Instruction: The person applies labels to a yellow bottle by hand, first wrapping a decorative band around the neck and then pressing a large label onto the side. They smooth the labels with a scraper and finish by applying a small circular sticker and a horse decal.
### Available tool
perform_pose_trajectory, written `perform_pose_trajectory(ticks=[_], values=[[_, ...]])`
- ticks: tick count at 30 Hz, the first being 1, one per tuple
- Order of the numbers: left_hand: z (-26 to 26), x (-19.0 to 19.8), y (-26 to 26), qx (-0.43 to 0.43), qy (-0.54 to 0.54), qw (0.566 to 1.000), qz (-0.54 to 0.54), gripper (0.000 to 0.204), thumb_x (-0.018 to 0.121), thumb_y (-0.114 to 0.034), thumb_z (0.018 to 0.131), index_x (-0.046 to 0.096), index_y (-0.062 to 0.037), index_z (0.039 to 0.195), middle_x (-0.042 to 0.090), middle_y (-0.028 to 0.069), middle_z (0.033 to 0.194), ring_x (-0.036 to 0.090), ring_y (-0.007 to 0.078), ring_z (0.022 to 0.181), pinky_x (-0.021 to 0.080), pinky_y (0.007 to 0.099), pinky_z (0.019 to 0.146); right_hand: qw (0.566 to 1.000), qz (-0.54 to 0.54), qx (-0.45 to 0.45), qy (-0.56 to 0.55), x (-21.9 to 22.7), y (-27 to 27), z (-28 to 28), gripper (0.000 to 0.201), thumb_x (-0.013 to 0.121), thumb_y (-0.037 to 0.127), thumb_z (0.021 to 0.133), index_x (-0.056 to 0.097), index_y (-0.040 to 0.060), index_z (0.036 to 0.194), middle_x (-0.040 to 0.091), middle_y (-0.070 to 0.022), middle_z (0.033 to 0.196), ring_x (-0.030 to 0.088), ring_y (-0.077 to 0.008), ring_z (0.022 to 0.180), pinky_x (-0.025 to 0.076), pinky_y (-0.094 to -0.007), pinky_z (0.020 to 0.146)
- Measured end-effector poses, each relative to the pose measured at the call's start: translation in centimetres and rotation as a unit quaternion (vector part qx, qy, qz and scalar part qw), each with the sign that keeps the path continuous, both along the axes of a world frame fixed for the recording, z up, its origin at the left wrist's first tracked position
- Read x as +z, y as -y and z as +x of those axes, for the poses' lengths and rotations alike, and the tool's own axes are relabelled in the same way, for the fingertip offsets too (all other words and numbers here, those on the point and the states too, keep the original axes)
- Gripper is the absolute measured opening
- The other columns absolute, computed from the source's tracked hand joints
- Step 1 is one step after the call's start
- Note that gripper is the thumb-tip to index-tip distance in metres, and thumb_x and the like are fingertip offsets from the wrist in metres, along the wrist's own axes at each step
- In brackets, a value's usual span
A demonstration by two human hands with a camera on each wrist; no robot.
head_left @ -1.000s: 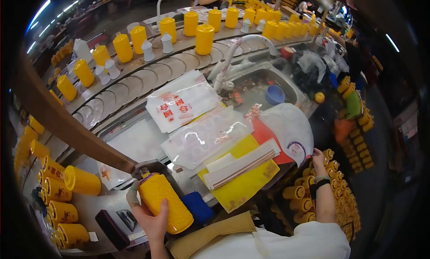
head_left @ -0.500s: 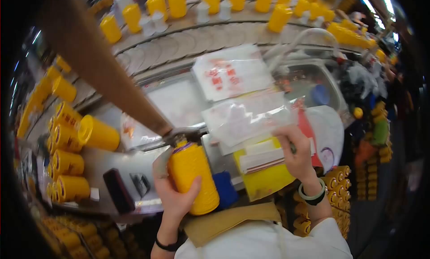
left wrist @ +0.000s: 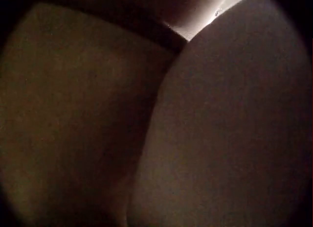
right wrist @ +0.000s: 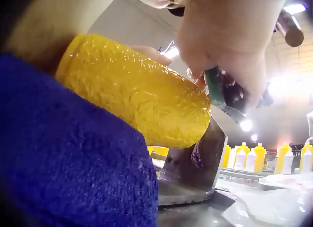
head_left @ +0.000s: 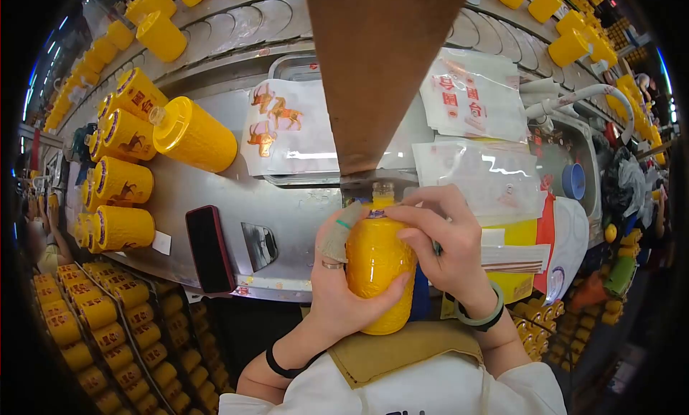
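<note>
A glossy yellow embossed bottle (head_left: 380, 271) with a clear glass neck stands upright against the person's apron in the head view. The left hand (head_left: 341, 293) grips its side, thumb across the front and a covered finger near the shoulder. At the neck, the right hand (head_left: 448, 243) pinches a purple-patterned decal strip (head_left: 375, 214) with its fingertips. In the right wrist view a strip end (right wrist: 196, 156) hangs below the bottle's shoulder. A small green and dark piece (right wrist: 215, 87) sits in the right hand's curled fingers. The left wrist view is dark, showing only blurred surfaces.
A brown post (head_left: 387, 63) rises just beyond the bottle. A phone (head_left: 210, 250) and several yellow bottles (head_left: 197, 138) lie left on the metal counter. Decal sheets (head_left: 470, 95), a sink (head_left: 592, 171) and a blue cloth (right wrist: 73, 148) are nearby. Behind runs a conveyor (head_left: 237, 27).
The right hand has moved from the white decal sheet at the right to the bottle's neck. The left hand still grips the bottle, now more upright. The head view has turned left.
</note>
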State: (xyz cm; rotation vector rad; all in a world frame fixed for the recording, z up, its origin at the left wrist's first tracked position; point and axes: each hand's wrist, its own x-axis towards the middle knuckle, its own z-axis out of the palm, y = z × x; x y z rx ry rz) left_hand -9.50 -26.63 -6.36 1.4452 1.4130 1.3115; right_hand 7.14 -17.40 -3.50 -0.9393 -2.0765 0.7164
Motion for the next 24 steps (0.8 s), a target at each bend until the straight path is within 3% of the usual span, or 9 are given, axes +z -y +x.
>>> perform_pose_trajectory(ticks=[4,12,14,18,20,24], values=[[0.1,0.1,-0.1,-0.001,-0.006,1.0,0.0,0.092,0.086,-0.002,0.074,0.035,0.0028,0.15,0.048,0.0166,0.14,0.053,0.0292,0.133,0.045,0.0419,0.112,1.0,0.004,-0.001,-0.004,-0.4,0.2,0.2,0.024,0.079,0.006,0.082,0.078,0.008,0.106,0.066,-0.0088,0.101,0.056,-0.023,0.079,0.049,-0.0326,0.067],[-0.2,-0.3,-0.1,-0.01,-0.01,1.0,-0.009,0.094,0.086,-0.001,0.073,0.033,0.0026,0.151,0.046,0.0165,0.141,0.053,0.0298,0.133,0.046,0.0434,0.112,0.999,0.021,-0.03,-0.015,-1.3,0.4,1.1,0.015,0.072,0.012,0.091,0.077,0.0051,0.103,0.065,-0.0104,0.097,0.058,-0.0253,0.08,0.049,-0.0343,0.069],[0.0,-1.3,-0.2,0.01,0.194,0.981,0.002,0.089,0.089,-0.012,0.071,0.044,0.0031,0.147,0.051,0.021,0.14,0.053,0.0342,0.132,0.046,0.0422,0.11,0.999,0.024,-0.04,0.004,-1.5,0.2,1.9,0.015,0.071,0.013,0.092,0.077,0.0049,0.103,0.065,-0.011,0.096,0.058,-0.0259,0.08,0.049,-0.0347,0.069],[-0.8,-2.1,-0.4,-0.003,0.251,0.968,0.011,0.09,0.089,-0.011,0.071,0.043,0.0034,0.147,0.049,0.0209,0.141,0.052,0.0336,0.133,0.045,0.0426,0.11,0.998,-0.018,-0.056,0.001,-1.3,-0.2,2.5,0.016,0.069,0.013,0.093,0.078,0.0044,0.104,0.065,-0.0123,0.096,0.059,-0.0271,0.08,0.05,-0.0356,0.07],[-1.2,-0.2,-0.1,0.03,-0.017,0.999,0.016,0.089,0.091,-0.014,0.07,0.045,0.0032,0.145,0.047,0.0211,0.143,0.053,0.0341,0.13,0.045,0.044,0.109,0.998,-0.02,-0.052,-0.015,-0.5,-0.1,1.5,0.017,0.07,0.013,0.093,0.078,0.0044,0.105,0.065,-0.012,0.096,0.059,-0.0262,0.079,0.05,-0.0353,0.07],[0.1,2.2,-0.4,0.022,-0.11,0.994,0.004,0.093,0.093,-0.016,0.07,0.043,0.0015,0.146,0.047,0.0185,0.144,0.052,0.0318,0.131,0.044,0.0433,0.11,0.999,-0.024,-0.015,-0.035,-0.8,0.3,0.6,0.019,0.07,0.012,0.092,0.078,0.0047,0.108,0.066,-0.0109,0.098,0.058,-0.023,0.077,0.05,-0.0338,0.068]])
